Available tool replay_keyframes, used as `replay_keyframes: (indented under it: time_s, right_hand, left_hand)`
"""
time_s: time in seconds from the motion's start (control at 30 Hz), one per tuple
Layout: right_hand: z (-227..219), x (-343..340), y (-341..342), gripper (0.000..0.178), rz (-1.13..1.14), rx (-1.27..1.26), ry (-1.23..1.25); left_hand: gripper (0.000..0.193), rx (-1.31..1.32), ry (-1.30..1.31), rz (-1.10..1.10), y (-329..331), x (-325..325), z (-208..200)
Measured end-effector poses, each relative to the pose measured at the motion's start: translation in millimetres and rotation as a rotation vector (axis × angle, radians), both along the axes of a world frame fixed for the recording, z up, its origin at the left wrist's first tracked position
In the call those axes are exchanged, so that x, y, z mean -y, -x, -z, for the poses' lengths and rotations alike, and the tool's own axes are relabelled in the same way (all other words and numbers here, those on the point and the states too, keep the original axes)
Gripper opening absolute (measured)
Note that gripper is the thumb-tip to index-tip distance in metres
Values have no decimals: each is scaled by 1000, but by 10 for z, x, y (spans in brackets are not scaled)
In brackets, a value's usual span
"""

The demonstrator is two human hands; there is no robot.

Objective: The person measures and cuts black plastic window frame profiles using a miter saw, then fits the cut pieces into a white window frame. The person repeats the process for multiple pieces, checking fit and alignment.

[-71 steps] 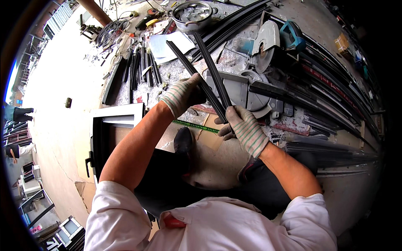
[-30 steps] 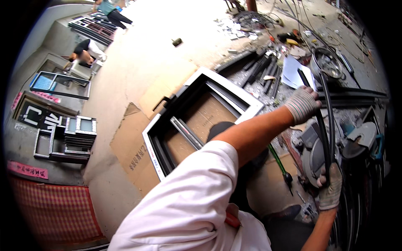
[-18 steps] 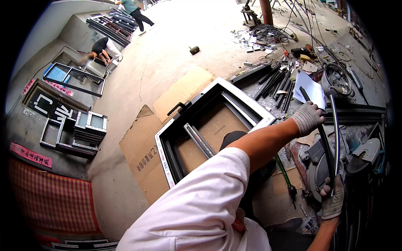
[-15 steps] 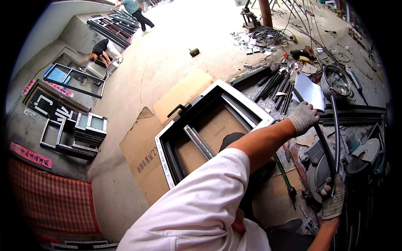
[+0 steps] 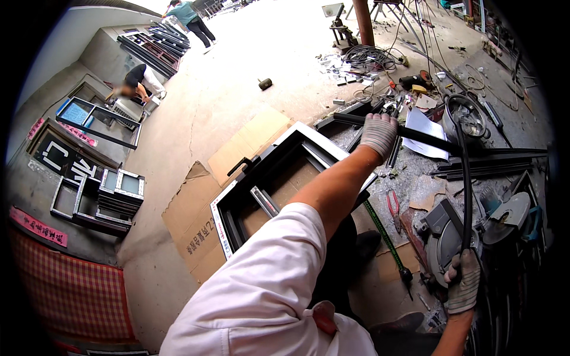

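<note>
My left hand (image 5: 379,135), in a striped glove, is closed round a long straight black bar (image 5: 428,140) that lies crosswise over a white sheet of paper (image 5: 419,122). Lower right, my gloved right hand (image 5: 463,280) grips a long, slightly curved black strip (image 5: 466,196). This strip runs away from me, past the far end of the bar. Left of my left forearm, a black and white window frame (image 5: 234,204) lies on flattened cardboard (image 5: 193,237). A circular saw (image 5: 440,249) stands just left of the right hand.
Red-handled pliers (image 5: 393,207) and a green ruled strip (image 5: 380,226) lie near the saw. Beyond are a metal bowl (image 5: 478,121), cables (image 5: 365,56) and scraps. A mallet (image 5: 265,84) lies on the floor. Stacked frames (image 5: 116,204) and two people (image 5: 142,77) are farther left.
My left hand has moved left and away from me, swinging its bar from lengthwise to crosswise. The right hand keeps its strip at nearly the same place. The pliers have come into sight.
</note>
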State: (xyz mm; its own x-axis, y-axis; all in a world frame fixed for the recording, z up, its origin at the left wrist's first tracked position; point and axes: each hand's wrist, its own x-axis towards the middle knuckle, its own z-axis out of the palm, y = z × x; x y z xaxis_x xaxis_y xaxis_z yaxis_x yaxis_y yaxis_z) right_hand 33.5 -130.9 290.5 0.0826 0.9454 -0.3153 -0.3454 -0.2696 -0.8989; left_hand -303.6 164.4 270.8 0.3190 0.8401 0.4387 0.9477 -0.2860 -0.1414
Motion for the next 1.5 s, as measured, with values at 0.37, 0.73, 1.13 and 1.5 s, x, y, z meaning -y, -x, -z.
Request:
replay_keyframes:
  time_s: [0.37,0.73,1.13,1.5]
  right_hand:
    - [244,-53,133,21,-20,151,142]
    - [939,14,340,21,-104,487,280]
    - [1191,7,491,29,-185,557,378]
    - [1255,-70,539,31,-254,655,386]
  left_hand:
    - [42,519,226,-505,1511,96,28]
    - [52,1764,244,-745,2194,284,1286]
    - [51,1883,270,-659,1709,209,1822]
    - [54,1782,200,-706,1679,128,1980]
